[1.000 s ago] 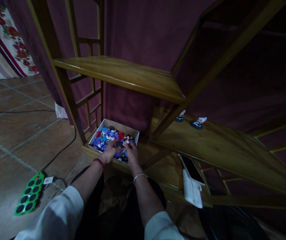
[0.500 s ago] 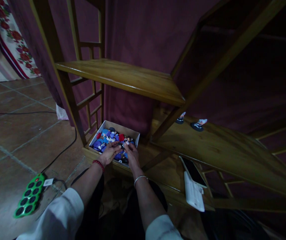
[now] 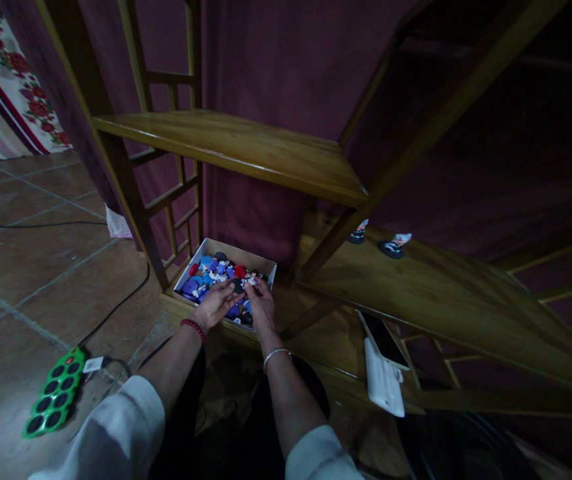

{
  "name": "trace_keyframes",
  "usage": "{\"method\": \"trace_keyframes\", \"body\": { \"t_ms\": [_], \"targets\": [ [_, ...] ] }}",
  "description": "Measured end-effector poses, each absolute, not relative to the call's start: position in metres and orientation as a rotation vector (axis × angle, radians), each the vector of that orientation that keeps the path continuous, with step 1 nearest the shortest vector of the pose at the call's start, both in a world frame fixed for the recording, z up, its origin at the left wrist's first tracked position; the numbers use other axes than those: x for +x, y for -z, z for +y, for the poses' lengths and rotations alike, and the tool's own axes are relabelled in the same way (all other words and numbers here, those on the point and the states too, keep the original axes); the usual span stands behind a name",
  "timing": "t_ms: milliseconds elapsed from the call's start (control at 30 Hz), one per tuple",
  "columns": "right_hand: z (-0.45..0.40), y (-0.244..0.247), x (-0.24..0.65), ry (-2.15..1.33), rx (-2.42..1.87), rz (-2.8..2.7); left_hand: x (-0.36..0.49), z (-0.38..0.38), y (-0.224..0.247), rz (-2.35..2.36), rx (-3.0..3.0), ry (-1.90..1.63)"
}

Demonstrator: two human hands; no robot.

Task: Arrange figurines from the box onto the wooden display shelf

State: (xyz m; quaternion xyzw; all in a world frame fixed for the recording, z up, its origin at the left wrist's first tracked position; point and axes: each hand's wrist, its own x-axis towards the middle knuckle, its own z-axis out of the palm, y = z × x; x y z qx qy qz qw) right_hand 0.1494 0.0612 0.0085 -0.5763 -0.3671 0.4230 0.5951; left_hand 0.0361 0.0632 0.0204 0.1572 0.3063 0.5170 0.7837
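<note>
A white cardboard box [image 3: 201, 253] stands on the low wooden shelf, filled with small figurines and round pieces in blue, purple, red and black. Above its contents, my left hand [image 3: 216, 305] pinches the dark round base of a small figurine [image 3: 238, 285]. My right hand [image 3: 262, 303] closes its fingers on the whitish upper part of the same figurine. Fine details of the figurine are too small to make out, and the fingers partly cover it.
Two small figurines with dark bases, one of them this figurine [image 3: 392, 248], stand on the shelf at right. A phone [image 3: 385, 340] lies by a white case [image 3: 382, 380]. A green power strip [image 3: 56, 393] with cables lies on the tiled floor. A wooden shelf board [image 3: 236, 150] overhangs the box.
The view has shifted slightly. My hands have tilted the figurine so its dark base and whitish top show more clearly between my fingers.
</note>
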Motion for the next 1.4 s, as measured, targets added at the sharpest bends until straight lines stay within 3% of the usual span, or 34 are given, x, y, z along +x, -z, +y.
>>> {"method": "trace_keyframes", "body": {
  "t_ms": [1400],
  "targets": [
    [0.062,-0.007,0.151,-0.840,-1.426,-1.157,0.040,0.059,-0.033,0.760,0.318,-1.094]
  ]
}}
